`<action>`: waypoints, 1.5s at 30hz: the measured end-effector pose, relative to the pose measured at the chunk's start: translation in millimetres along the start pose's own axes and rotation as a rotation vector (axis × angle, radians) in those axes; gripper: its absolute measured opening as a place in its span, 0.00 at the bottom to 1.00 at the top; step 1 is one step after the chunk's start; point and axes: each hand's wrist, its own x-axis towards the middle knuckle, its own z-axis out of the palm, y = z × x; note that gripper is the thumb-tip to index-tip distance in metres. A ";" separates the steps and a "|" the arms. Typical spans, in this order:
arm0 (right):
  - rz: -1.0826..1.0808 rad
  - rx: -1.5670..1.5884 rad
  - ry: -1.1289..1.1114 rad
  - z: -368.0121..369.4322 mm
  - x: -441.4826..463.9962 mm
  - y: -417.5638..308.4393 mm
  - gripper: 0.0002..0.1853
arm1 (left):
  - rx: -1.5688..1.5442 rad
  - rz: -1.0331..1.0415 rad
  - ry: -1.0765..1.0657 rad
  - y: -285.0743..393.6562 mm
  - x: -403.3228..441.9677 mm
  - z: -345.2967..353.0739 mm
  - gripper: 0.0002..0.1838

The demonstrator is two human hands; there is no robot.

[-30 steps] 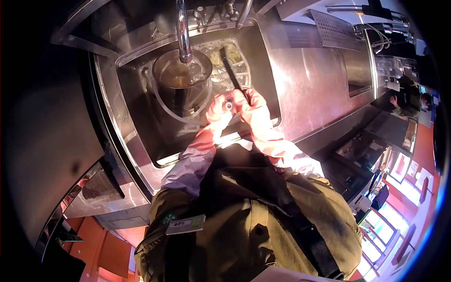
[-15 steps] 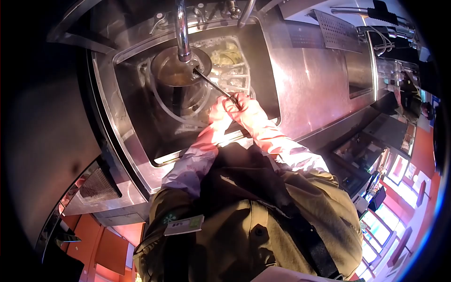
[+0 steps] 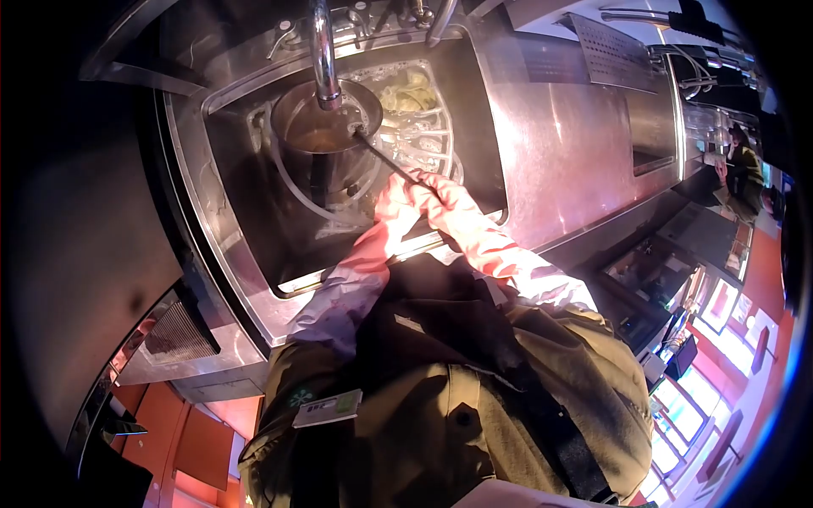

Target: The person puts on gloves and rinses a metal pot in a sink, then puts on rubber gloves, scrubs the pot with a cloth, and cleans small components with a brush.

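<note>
Both hands, in pink gloves, meet over the near side of the sink (image 3: 254, 247). My right hand (image 3: 438, 196) is closed on a long thin dark-handled tool (image 3: 389, 161), whose far tip lies at the rim of a metal pot (image 3: 295, 146). The pot holds brownish liquid under the faucet (image 3: 324, 63). Against it, my left hand (image 3: 400, 200) is closed; what it holds is hidden. To the right of the pot a whitish rack (image 3: 445, 140) and a yellow-green item (image 3: 411, 95) lie in sudsy water.
A steel counter (image 3: 550, 152) runs right of the sink. Farther right are a perforated metal panel (image 3: 614, 55) and a recessed basin (image 3: 650, 127). Another person (image 3: 745, 165) is at the far right. Faucet handles line the back wall.
The tool has swung left and down from over the rack to the pot's rim. My hands have come together. The other person has shifted a little.
</note>
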 end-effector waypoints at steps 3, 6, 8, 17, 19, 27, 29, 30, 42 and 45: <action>0.052 0.090 0.041 -6.4 -8.5 10.7 0.12 | 0.073 -0.015 0.036 15.4 5.8 28.7 0.14; -0.042 0.196 0.153 -4.6 -14.6 18.2 0.16 | 0.607 0.142 0.303 -30.8 -11.0 -29.1 0.10; -0.074 0.358 0.311 -5.2 -21.2 -1.4 0.19 | 1.395 0.283 0.563 -10.5 -4.3 4.4 0.08; -0.153 -0.394 0.107 -13.8 -13.7 11.3 0.25 | -0.295 0.099 0.223 -9.1 -0.1 -1.2 0.24; -0.182 -0.552 0.069 -13.6 -19.7 -3.2 0.27 | -0.228 0.063 0.092 -10.7 0.5 -9.1 0.27; -0.095 -0.817 0.036 14.0 0.9 16.0 0.23 | 0.561 -0.016 0.535 -13.8 -10.6 -29.1 0.12; -0.027 -0.966 0.023 23.1 -1.7 10.5 0.21 | 0.080 0.072 0.391 -12.8 -10.6 -31.3 0.13; 0.058 -1.013 0.012 23.0 2.4 12.0 0.21 | 0.192 0.050 0.374 -14.3 -9.8 -33.7 0.13; 0.110 -0.301 0.257 -33.0 136.2 193.2 0.14 | 1.138 0.254 0.424 -12.6 -9.2 -19.8 0.08; -0.191 -0.241 -0.045 -36.6 129.3 165.7 0.08 | 0.565 0.056 0.517 -13.1 -12.2 -38.9 0.13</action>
